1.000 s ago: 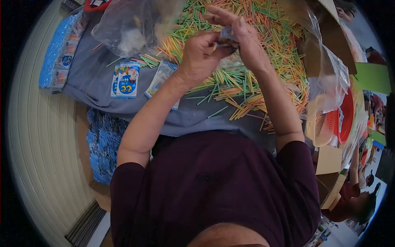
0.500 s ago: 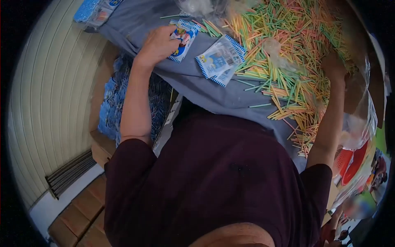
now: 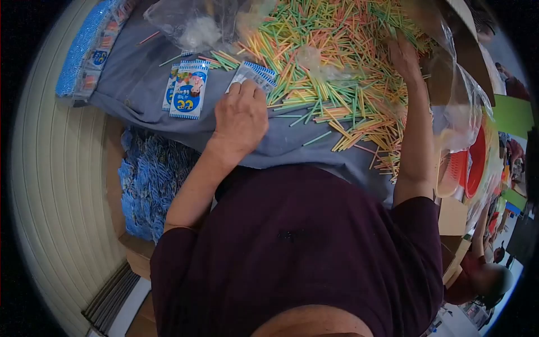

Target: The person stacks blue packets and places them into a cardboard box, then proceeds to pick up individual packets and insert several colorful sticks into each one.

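My left hand [image 3: 241,118] lies over blue-and-white printed packets [image 3: 263,76], its fingers bent and pressed together on their near edge. To its left, two overlapping cartoon-printed packets [image 3: 190,90] lie face up on the grey cloth [image 3: 140,104]. My right hand [image 3: 405,59] reaches into the far right side of a big heap of thin pink, yellow and green sticks [image 3: 331,33]. Its fingertips are down among the sticks, so their grip is hidden.
A row of stacked blue packets [image 3: 84,56] lines the far left edge. Below the cloth, a cardboard box [image 3: 115,185] holds many blue packets [image 3: 149,185]. Clear plastic bags [image 3: 199,31] lie behind. At right are red baskets [image 3: 476,163] and a person [image 3: 477,281].
My left hand has left the cartoon-printed packet and moved right onto the other packets. That packet now overlaps another one. My right hand remains in the stick heap; the view has shifted.
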A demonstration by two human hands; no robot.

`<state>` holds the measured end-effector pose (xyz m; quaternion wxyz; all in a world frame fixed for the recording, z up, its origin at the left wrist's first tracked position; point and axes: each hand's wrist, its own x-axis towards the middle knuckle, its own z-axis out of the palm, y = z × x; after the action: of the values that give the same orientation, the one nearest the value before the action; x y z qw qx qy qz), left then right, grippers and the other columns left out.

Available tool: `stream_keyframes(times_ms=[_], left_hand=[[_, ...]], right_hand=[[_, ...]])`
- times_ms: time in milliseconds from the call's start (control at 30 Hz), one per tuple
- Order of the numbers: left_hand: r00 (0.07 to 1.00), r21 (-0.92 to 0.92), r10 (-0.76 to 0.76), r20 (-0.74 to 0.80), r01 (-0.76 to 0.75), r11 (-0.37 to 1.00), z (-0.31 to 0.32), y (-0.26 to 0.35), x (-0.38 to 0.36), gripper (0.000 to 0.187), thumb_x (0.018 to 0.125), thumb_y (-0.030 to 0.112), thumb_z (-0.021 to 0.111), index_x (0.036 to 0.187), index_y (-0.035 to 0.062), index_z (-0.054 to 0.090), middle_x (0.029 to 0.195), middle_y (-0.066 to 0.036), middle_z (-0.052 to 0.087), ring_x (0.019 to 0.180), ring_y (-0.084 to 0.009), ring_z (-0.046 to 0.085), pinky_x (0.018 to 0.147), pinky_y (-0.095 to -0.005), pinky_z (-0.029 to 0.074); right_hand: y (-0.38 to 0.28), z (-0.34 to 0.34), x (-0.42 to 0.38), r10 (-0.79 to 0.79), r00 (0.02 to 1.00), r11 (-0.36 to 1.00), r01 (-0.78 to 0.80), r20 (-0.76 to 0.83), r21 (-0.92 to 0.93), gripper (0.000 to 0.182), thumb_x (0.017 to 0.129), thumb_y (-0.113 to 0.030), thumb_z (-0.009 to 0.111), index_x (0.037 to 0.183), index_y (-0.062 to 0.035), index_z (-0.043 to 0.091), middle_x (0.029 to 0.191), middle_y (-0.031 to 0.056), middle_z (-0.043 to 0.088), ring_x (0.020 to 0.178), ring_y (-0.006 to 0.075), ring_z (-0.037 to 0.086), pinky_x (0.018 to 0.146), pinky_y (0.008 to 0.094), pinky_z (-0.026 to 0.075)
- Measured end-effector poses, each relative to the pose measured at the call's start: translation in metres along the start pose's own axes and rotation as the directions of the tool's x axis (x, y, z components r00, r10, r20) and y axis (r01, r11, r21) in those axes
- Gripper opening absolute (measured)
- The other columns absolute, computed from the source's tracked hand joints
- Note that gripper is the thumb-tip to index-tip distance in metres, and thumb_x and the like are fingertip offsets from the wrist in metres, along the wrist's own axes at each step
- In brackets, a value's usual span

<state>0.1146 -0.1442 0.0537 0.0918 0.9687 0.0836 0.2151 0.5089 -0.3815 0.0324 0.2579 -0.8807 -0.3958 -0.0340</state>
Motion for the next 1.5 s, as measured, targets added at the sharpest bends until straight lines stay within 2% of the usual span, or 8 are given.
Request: stream_keyframes(times_ms=[267,333,667,867,1033,1200,1367,1500], left_hand=[[0.988,-0.108,-0.043,-0.151,0.027,0.994,0.004,0.000,-0.007,0.005,0.070,0.007,0.066,0.073,0.0052,0.062,0.076,-0.008,0.058,0.075,-0.0293,0.061,0.064,-0.0399,0.051],[0.981,-0.182,-0.069,-0.181,0.036,0.983,0.001,0.000,-0.005,0.005,0.072,0.008,0.067,0.075,0.0050,0.064,0.075,-0.008,0.058,0.074,-0.0302,0.061,0.064,-0.0405,0.050],[0.983,-0.259,-0.098,-0.158,0.055,0.964,-0.008,-0.011,-0.001,0.017,0.072,0.002,0.070,0.089,0.0040,0.070,0.085,-0.007,0.062,0.080,-0.0299,0.059,0.068,-0.0405,0.049],[0.990,-0.281,-0.079,-0.114,0.044,0.959,-0.012,-0.005,-0.011,0.020,0.069,0.000,0.071,0.089,0.0021,0.070,0.089,-0.007,0.063,0.084,-0.0294,0.059,0.069,-0.0390,0.050],[0.992,-0.425,-0.115,-0.048,0.084,0.901,-0.011,-0.026,-0.014,0.019,0.069,-0.002,0.070,0.087,0.0016,0.069,0.088,-0.008,0.063,0.085,-0.0297,0.060,0.069,-0.0378,0.049],[0.980,-0.369,-0.092,-0.176,0.021,0.929,-0.024,-0.017,-0.002,0.015,0.071,-0.001,0.071,0.087,0.0011,0.069,0.084,-0.009,0.061,0.079,-0.0289,0.059,0.068,-0.0384,0.048],[0.991,-0.411,-0.136,-0.013,0.119,0.904,-0.017,-0.015,-0.008,0.014,0.073,0.001,0.071,0.086,0.0014,0.071,0.083,-0.009,0.061,0.078,-0.0283,0.059,0.068,-0.0387,0.048],[0.989,-0.469,-0.133,0.066,0.148,0.871,-0.019,-0.025,-0.011,0.013,0.076,0.001,0.071,0.089,0.0014,0.073,0.082,-0.008,0.062,0.074,-0.0235,0.061,0.066,-0.0349,0.049]], right_hand=[[-0.042,-0.005,-0.013,-0.129,0.985,0.991,0.124,-0.113,-0.049,0.037,0.095,-0.030,0.051,0.113,0.0016,0.059,0.087,0.0204,0.064,0.081,0.0300,0.063,0.073,0.0438,0.047],[-0.083,-0.020,-0.012,0.204,0.919,0.936,-0.082,0.338,-0.341,0.055,0.097,-0.044,0.051,0.134,-0.0033,0.050,0.123,0.0273,0.058,0.111,0.0442,0.058,0.089,0.0540,0.047],[-0.019,0.017,0.010,0.027,0.978,0.888,0.072,0.208,-0.453,0.051,0.100,-0.037,0.049,0.142,-0.0095,0.045,0.110,0.0269,0.063,0.101,0.0393,0.063,0.075,0.0573,0.051],[-0.017,0.012,-0.005,0.375,0.920,0.792,-0.254,-0.114,0.555,0.072,0.097,-0.025,0.059,0.152,0.0002,0.021,0.077,0.0091,0.061,0.063,0.0245,0.057,0.056,0.0466,0.044],[-0.052,-0.008,0.003,0.280,0.937,0.046,-0.232,0.210,0.972,0.027,0.088,-0.010,0.070,0.111,-0.0016,0.061,0.065,-0.0002,0.050,0.053,0.0118,0.042,0.051,0.0360,0.035],[-0.060,0.003,0.006,0.248,0.966,0.081,-0.097,0.074,0.992,0.019,0.089,-0.019,0.072,0.099,-0.0055,0.064,0.072,-0.0001,0.055,0.061,0.0118,0.049,0.057,0.0364,0.040],[-0.070,0.034,0.004,0.252,0.966,0.880,-0.206,-0.053,0.427,0.041,0.097,-0.047,0.058,0.116,-0.0118,0.066,0.117,0.0045,0.061,0.106,0.0182,0.055,0.096,0.0492,0.042],[-0.085,0.010,-0.004,0.060,0.994,0.878,-0.095,0.090,0.468,0.039,0.099,-0.046,0.055,0.119,-0.0134,0.066,0.116,0.0106,0.065,0.109,0.0219,0.057,0.098,0.0455,0.042]])
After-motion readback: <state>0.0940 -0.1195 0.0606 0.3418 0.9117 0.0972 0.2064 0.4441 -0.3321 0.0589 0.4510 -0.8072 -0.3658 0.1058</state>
